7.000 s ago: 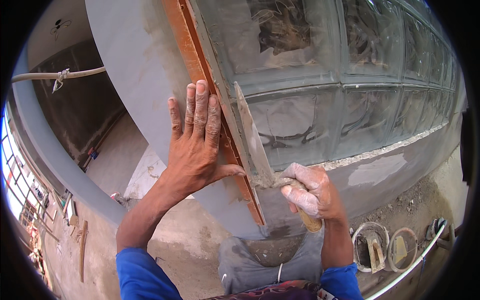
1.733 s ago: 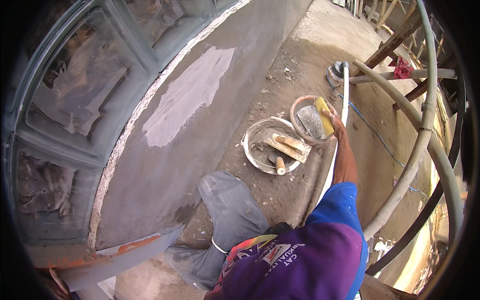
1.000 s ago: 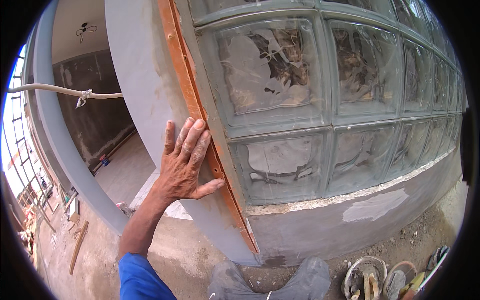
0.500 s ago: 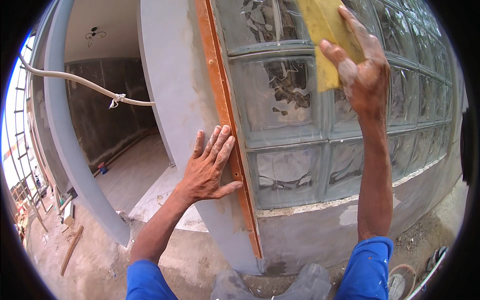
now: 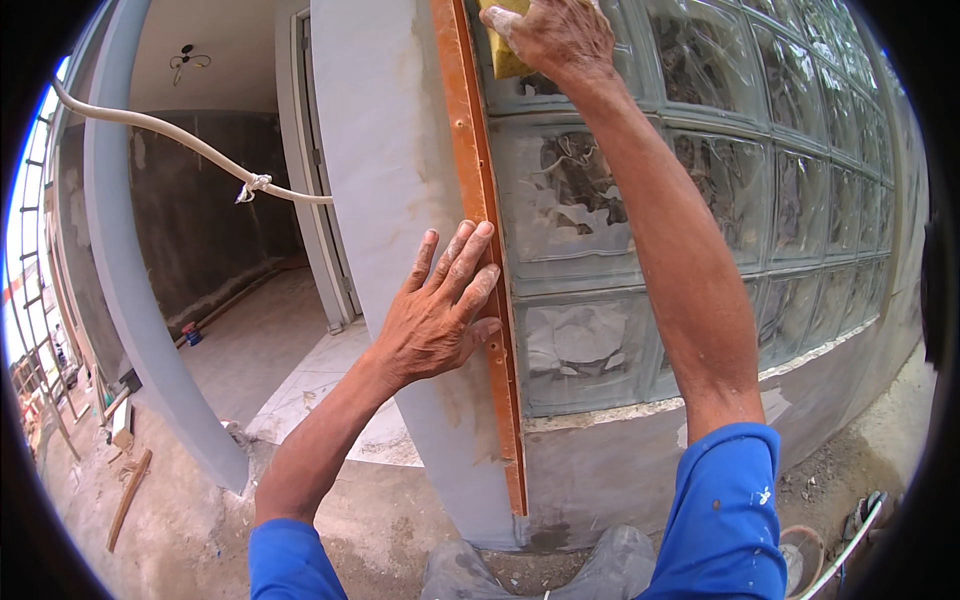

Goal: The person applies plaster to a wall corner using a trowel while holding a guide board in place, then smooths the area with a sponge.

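Head view: right hand (image 5: 560, 38) grips blocky yellow sponge (image 5: 508, 60); finger-spread left hand (image 5: 430, 328) (dusty!) might slip, shifting long orange strip (image 5: 466, 130) along glass-block wall's (image 5: 585, 340) left edge.

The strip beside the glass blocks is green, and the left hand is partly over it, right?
Not green: the head view shows the strip as orange. It is beside the glass blocks, with the left hand partly over it.

A pale-grey curved column (image 5: 116, 230) stands before a dark, patchy plaster wall (image 5: 210, 200); far left, thin bars (image 5: 35, 297), probably metal, cross bright daylight.
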Demonstrator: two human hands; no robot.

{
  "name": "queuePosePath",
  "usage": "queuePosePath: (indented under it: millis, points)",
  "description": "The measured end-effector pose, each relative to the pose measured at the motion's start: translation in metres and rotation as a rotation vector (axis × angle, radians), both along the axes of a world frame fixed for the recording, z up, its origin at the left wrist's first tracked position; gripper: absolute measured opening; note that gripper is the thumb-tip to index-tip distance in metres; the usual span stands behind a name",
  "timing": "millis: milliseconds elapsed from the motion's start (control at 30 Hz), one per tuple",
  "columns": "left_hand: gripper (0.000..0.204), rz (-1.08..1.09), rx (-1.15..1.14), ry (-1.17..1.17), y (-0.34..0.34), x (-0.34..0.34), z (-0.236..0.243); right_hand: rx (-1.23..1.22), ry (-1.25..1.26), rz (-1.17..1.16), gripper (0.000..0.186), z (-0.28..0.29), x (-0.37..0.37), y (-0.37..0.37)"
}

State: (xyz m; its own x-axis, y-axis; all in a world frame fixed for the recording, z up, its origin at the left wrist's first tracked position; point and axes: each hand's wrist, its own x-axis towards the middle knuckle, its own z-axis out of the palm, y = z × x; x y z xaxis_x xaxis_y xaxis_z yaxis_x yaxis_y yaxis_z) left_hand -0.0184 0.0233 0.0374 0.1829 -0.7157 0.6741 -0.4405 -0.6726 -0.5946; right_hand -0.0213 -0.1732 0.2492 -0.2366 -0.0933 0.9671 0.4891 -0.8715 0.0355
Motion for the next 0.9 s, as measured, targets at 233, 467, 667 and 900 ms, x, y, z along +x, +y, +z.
queuePosePath:
  millis: [233, 467, 667, 900]
  points:
    - [0.09, -0.043, -0.043, 0.121, 0.0, -0.01, 0.014, -0.038, -0.025, -0.078, 0.052, -0.003, -0.005, 0.011]
    - [0.099, 0.054, 0.001, 0.078, -0.004, -0.008, 0.017, -0.182, -0.026, -0.188, 0.051, -0.036, 0.017, -0.005]
    - [0.099, 0.04, 0.0, 0.075, -0.001, -0.004, 0.018, -0.168, 0.145, -0.135, 0.053, -0.125, -0.004, 0.001]
    - [0.099, 0.06, 0.01, 0.07, 0.0, -0.005, 0.017, -0.115, 0.369, -0.006, 0.062, -0.276, -0.044, -0.005]
